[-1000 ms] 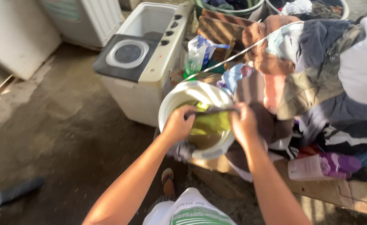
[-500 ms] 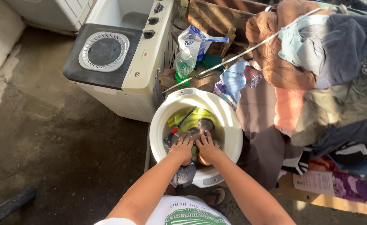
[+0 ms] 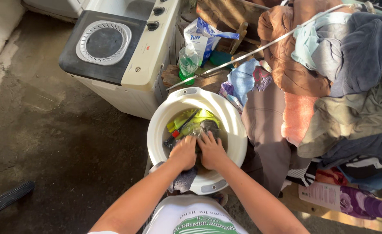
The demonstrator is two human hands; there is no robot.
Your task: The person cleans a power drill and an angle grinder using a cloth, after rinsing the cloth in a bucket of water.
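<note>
Both hands are down inside a white plastic basin (image 3: 238, 143), pressed side by side on wet laundry. Left hand (image 3: 183, 152) is curled over a dark soaked cloth, fingers bent and bearing down on it; right hand (image 3: 211, 151) sits just beside it, touching it, fingers spread and bent onto the same dark cloth (image 3: 209, 127). Whether either hand fully clutches the fabric cannot be told (knuckles hide the palms). The cloth lies directly under and just beyond the fingertips, in the near half of the basin. A yellow-green garment (image 3: 199, 118) lies past the hands, toward the far side of the basin, partly under water. A grey rag (image 3: 183, 181) hangs over the basin's near rim, under the left wrist.

The basin stands on the wet concrete floor (image 3: 56, 130), just beside a twin-tub washing machine (image 3: 117, 52) on its far left. Behind the basin, a clear green bottle of liquid soap (image 3: 187, 64) stands upright next to a detergent bag (image 3: 201, 39) on a wooden plank. To the right, a big heap of mixed clothes (image 3: 329, 82) is piled up, a thin white cord (image 3: 260, 48) running across it. A purple-capped bottle (image 3: 347, 200) lies on its side at lower right.
</note>
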